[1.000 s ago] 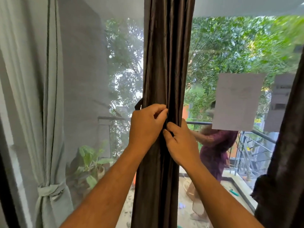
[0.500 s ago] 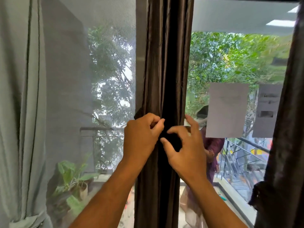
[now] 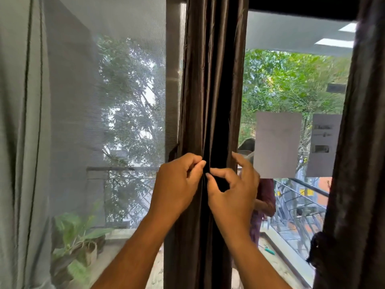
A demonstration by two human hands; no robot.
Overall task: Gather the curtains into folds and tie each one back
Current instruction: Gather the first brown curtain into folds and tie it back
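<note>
Head view: brown curtain (image 3: pixel 210 90), gathered at window centre, was cut off top and bottom; what was pinched was obscured by dark folds. Left hand (image 3: pixel 179 184) and right hand (image 3: pixel 233 192) were curled, pinching its folds.

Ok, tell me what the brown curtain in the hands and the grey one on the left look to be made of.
Brown curtain: seemingly a satin-like woven fabric, since its folds carry a soft sheen; fibre unclear. Both hands pinch it, left hand and right hand. Grey curtain: a matte, thicker-looking cloth, perhaps cotton or linen blend, with no shine.
</note>
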